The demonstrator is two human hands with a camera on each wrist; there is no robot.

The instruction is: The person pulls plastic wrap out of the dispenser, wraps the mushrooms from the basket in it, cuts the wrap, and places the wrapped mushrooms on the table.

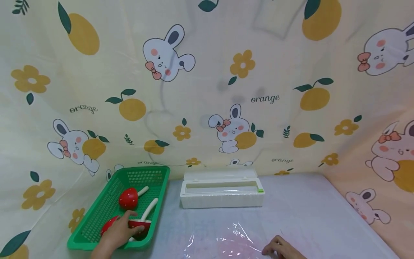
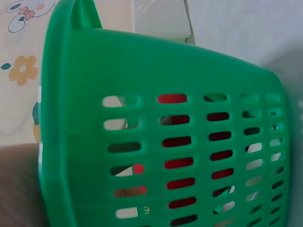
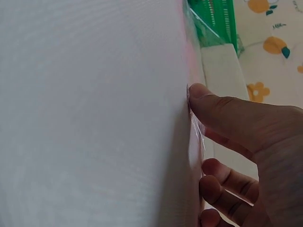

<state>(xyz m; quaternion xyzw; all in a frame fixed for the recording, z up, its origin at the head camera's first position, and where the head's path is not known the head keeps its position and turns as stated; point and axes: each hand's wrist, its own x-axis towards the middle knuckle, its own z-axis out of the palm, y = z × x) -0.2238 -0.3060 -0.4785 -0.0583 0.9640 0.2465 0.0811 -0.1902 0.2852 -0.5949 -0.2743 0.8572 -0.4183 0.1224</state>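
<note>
In the head view my left hand [image 1: 118,232] reaches into the green basket [image 1: 160,201], its thumb and fingers spread round a red-capped toy mushroom [image 1: 150,209] with a white stem. Another red cap [image 1: 107,225] shows beside that hand, partly covered by it. Farther up the basket lies a spotted toy mushroom [image 1: 128,198]. From the left wrist, the basket's slotted wall [image 2: 156,61] hides most of the hand. My right hand [image 3: 236,142] pinches the edge of clear cling film [image 1: 237,239] lying over the white table, thumb at the film's edge.
Behind the film stands a long white cling film box [image 1: 223,200], its lid raised and a green piece [image 1: 260,190] at its right end. A printed curtain [image 1: 200,90] with rabbits and oranges closes off the back and sides of the table [image 1: 304,208].
</note>
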